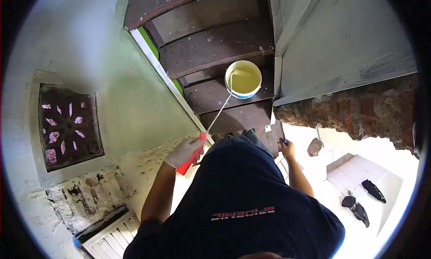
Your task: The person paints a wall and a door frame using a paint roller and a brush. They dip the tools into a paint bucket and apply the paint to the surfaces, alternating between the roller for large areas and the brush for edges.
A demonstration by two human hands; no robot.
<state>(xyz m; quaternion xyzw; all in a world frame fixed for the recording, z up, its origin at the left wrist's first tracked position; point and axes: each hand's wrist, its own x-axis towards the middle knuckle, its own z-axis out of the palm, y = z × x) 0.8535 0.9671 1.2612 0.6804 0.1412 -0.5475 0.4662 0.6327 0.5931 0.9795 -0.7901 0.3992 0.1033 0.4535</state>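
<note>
My left hand (185, 152), in a pale glove, is wrapped around the red handle of a paint roller (218, 115). The roller's thin metal rod runs up over the rim of a white bucket (244, 96), and its head rests inside. Yellowish paint (249, 84) fills the lower part of the bucket, which stands on a dark wooden stair step. On the other side, my bare right hand (287, 148) is closed beside the edge of the stairs. A bit of dark and blue shows at its fingers, too small to name.
Paint-spotted brown stairs (215, 43) rise ahead between a pale green wall (139, 106) and grey panelling (341, 52). Exposed brick (350, 106) edges the right side. A patterned vent window (69, 124) sits at left, above a white radiator (114, 236). Dark items (359, 209) lie lower right.
</note>
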